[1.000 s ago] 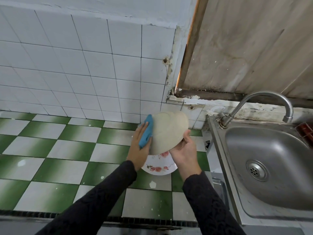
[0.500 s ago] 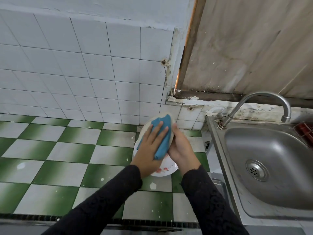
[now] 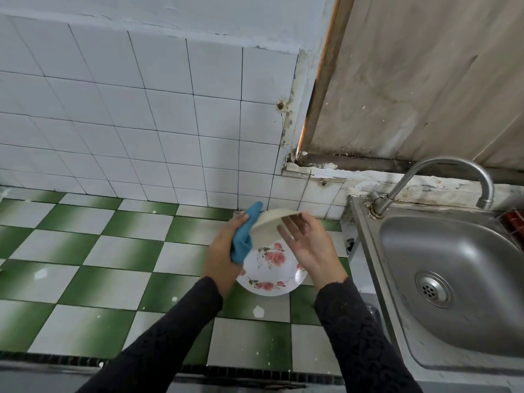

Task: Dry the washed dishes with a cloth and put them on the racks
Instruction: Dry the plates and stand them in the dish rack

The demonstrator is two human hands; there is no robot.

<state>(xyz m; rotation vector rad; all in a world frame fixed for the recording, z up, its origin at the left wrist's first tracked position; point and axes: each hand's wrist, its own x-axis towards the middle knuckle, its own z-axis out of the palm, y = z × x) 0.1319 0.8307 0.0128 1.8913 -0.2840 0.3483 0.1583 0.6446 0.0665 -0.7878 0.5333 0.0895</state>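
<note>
Wears a long-sleeved top in black or very dark charcoal. Covers both forearms down to the wrists, as a left sleeve [image 3: 170,330] and a right sleeve [image 3: 357,341]. Shows a textured, lace-like fabric, with a raised pattern of small curls and loops in the same dark tone. Reads most clearly on the right sleeve, where light catches the swirls; looks softer and more blurred on the left. Fits close along each arm, narrowing toward the wrist. Ends in a plain, snug edge at each wrist. Leaves the left hand [image 3: 221,259] and the right hand [image 3: 312,248] bare beyond those edges.
</note>
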